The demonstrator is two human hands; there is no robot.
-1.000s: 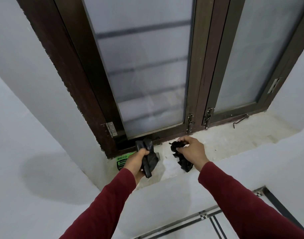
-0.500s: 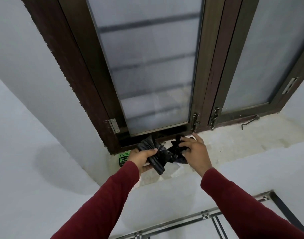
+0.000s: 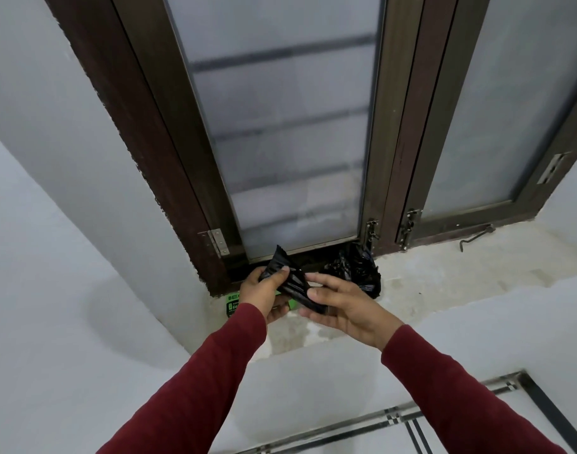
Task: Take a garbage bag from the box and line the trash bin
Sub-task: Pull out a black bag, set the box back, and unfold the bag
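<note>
My left hand (image 3: 264, 294) grips the upper part of a folded black garbage bag (image 3: 288, 278) above the window sill. My right hand (image 3: 344, 308) pinches the lower end of the same bag between thumb and fingers. A second, crumpled black bag (image 3: 361, 267) lies loose on the sill against the window frame, just beyond my right hand. The green garbage bag box (image 3: 231, 304) sits on the sill under my left hand, mostly hidden by it. No trash bin is in view.
The pale stone window sill (image 3: 444, 276) runs to the right. Dark brown window frames (image 3: 392, 158) with frosted panes stand behind it. A metal window stay hook (image 3: 475, 237) lies at the far right. White walls flank the recess, and tiled floor (image 3: 411, 430) shows below.
My right hand let go of the crumpled bag, which now rests on the sill, and took hold of the lower end of the folded bag held by my left hand.
</note>
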